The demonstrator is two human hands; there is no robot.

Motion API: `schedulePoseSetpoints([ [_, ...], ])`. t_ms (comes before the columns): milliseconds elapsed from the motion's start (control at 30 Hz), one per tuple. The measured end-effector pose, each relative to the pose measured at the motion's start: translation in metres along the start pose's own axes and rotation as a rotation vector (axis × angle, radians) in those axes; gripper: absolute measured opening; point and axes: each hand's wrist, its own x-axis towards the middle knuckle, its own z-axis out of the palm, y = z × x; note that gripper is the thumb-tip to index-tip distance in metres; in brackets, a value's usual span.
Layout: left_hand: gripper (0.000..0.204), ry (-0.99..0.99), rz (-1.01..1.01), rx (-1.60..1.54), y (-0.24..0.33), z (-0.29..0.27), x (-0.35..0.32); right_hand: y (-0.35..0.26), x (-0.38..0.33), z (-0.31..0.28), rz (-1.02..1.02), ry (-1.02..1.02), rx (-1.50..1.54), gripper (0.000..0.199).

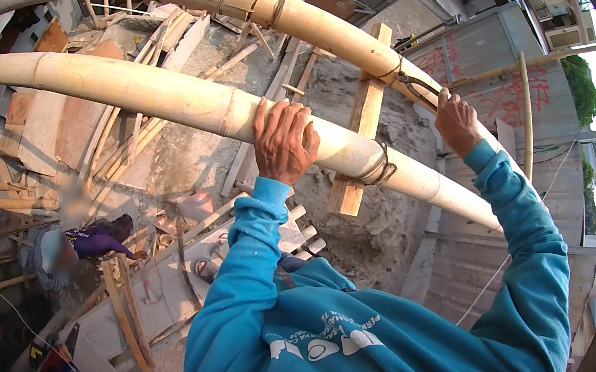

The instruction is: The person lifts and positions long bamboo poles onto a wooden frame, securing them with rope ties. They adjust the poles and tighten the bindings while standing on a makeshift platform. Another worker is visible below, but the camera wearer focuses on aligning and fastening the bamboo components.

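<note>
**Both hands closed on two lashed bamboo poles**

The left hand [285, 140] is clamped over the near bamboo pole [221, 109], left of its crossing with a wooden beam [369, 106]. The right hand [456, 120], well apart, is closed on the far bamboo pole [321, 31], beside a dark loop [418, 85]; whether it grips the loop too, I cannot tell. Both poles slant from far left to near right. The beam passes under them, its ends jutting past each. An open gap separates the poles left of the beam; below lies a sand heap [368, 241]. A metal wall [485, 42] bounds the right side.
</note>
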Motion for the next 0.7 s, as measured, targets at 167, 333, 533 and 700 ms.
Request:
schedulePoseSetpoints([
  [167, 0.023, 0.028, 0.024, 0.013, -0.004, 0.004, 0.003, 0.007, 0.010, -0.028, -0.034, -0.339, 0.285, 0.045],
  [333, 0.031, -0.022, 0.012, 0.049, -0.006, 0.001, 0.005, 0.049, 0.012, 0.009, -0.067, -0.287, 0.403, 0.041],
  [533, 0.033, -0.031, 0.005, 0.068, -0.004, -0.002, 0.007, 0.079, 0.024, 0.046, -0.245, -0.192, 0.505, 0.045],
  [700, 0.033, -0.030, 0.005, 0.073, -0.005, -0.005, 0.008, 0.091, 0.032, 0.069, -0.242, -0.196, 0.554, 0.034],
])
